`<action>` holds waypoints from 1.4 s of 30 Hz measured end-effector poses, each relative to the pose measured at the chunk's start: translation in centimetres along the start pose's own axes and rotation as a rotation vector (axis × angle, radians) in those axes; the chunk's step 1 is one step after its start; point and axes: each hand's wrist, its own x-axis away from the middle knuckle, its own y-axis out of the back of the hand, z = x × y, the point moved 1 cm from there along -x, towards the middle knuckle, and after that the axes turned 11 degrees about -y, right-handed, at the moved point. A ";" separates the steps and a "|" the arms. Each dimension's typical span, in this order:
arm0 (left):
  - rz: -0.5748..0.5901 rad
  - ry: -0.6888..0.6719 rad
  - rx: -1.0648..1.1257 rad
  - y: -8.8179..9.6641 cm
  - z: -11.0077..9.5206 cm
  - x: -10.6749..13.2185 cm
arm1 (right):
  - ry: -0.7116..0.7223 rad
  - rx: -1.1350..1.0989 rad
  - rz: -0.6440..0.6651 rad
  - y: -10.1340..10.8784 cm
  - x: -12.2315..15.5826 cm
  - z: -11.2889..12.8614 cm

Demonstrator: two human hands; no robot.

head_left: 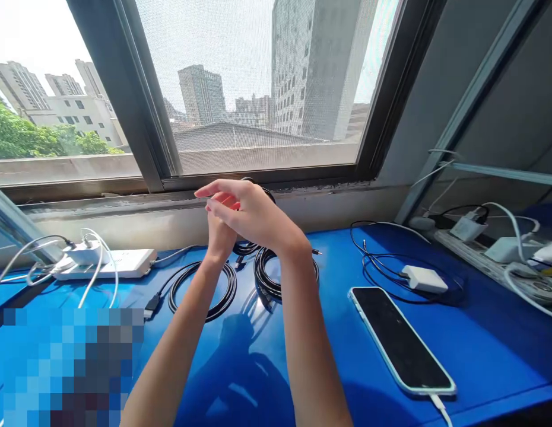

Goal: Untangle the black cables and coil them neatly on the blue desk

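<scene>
Both of my hands are raised together above the blue table (489, 344), in front of the window. My right hand (249, 216) lies across the front with its fingers stretched to the left. Behind it my left hand (219, 234) is mostly hidden; its fingers seem curled. A loop of black cable (269, 194) shows just behind the hands, and its hanging part (246, 248) drops below them. Which hand grips it is hidden. Two coiled black cables lie on the table under my arms, one on the left (205, 290) and one on the right (269, 279).
A phone (398, 338) lies face up at the right with a white cord plugged in. A white charger (424, 279) sits within a loose black cable loop behind it. White power strips with plugs stand at the left (120, 264) and far right (494, 261). A window sill runs behind.
</scene>
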 end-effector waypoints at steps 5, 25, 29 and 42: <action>-0.213 -0.017 0.226 3.0 -2.2 -1.3 | 0.066 -0.029 -0.240 0.6 0.3 0.1; -0.216 -0.125 0.298 6.2 -5.4 -0.7 | -0.040 0.065 -0.065 -1.8 0.3 1.0; -0.154 -0.153 0.249 7.2 -6.0 -0.8 | 0.033 -0.052 0.035 -2.1 0.2 0.9; -0.074 -0.076 0.215 8.9 -6.2 -1.0 | 0.044 0.029 -0.176 -2.8 0.1 1.6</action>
